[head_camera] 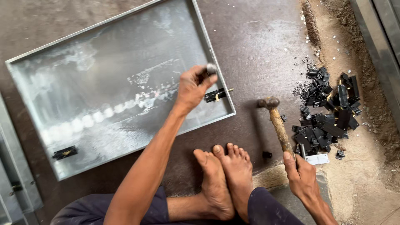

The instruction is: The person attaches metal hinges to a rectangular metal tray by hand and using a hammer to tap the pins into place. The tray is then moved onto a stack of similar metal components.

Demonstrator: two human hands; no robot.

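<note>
My left hand [192, 86] is raised over the right edge of a large shiny metal tray [104, 87] and grips a short metal punch [211, 69] with a rounded silver top. Just below it a black latch with a brass bolt [216, 95] is fixed to the tray's rim. My right hand [301, 175] holds the wooden handle of a hammer [277, 123], whose dark head [268, 102] hovers over the floor to the right of the tray. My bare feet [225, 179] rest between the two hands.
A heap of black latches and small metal parts [329, 112] lies on the floor at the right, with loose rivets [300, 87] beside it. A second black fitting [64, 152] sits at the tray's lower left. Metal frames border the left edge [16, 187] and top right [379, 37].
</note>
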